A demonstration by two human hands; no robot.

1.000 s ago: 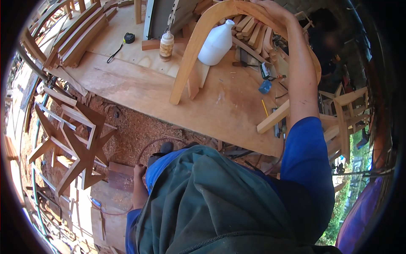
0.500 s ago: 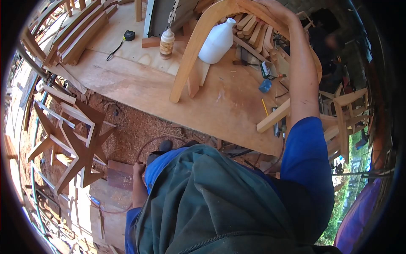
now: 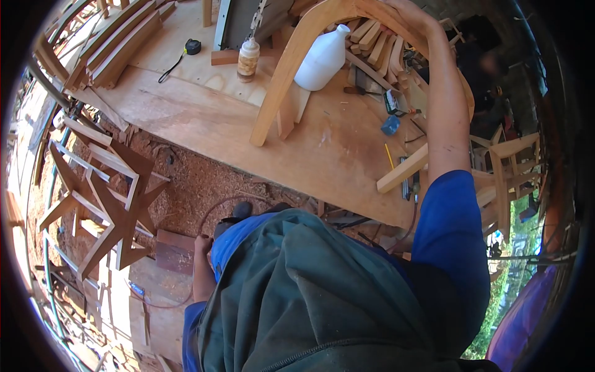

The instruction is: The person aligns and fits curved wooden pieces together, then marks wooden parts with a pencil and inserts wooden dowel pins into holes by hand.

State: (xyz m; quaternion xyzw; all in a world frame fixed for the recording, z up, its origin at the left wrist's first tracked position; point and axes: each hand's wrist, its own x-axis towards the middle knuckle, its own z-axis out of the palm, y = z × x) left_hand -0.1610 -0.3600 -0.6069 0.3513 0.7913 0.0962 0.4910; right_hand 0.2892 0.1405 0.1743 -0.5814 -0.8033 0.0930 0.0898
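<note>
My right hand (image 3: 410,17) is closed on the top of a curved wooden frame piece (image 3: 279,80), an arch whose near leg slants down to the workbench. Part of the arch runs behind my forearm, and my fingertips are partly hidden. Behind the leg stands a white plastic bottle (image 3: 322,59), and left of it a glue bottle (image 3: 247,61). Low beside my body, my left hand (image 3: 202,243) looks closed, with a thin red hose (image 3: 211,214) running up to it. What its fingers hold is too small to make out.
A tape measure (image 3: 193,47) lies on the plywood bench (image 3: 310,149). Cut wood pieces (image 3: 378,49) are piled at the back, with a pencil (image 3: 389,156) and a wooden bar (image 3: 401,168) nearer. Star-shaped wooden frames (image 3: 108,204) stand left. Sawdust (image 3: 186,186) covers the ground.
The view has shifted slightly. Both hands stay in nearly the same places, and the curved wooden frame piece keeps its position on the bench.
</note>
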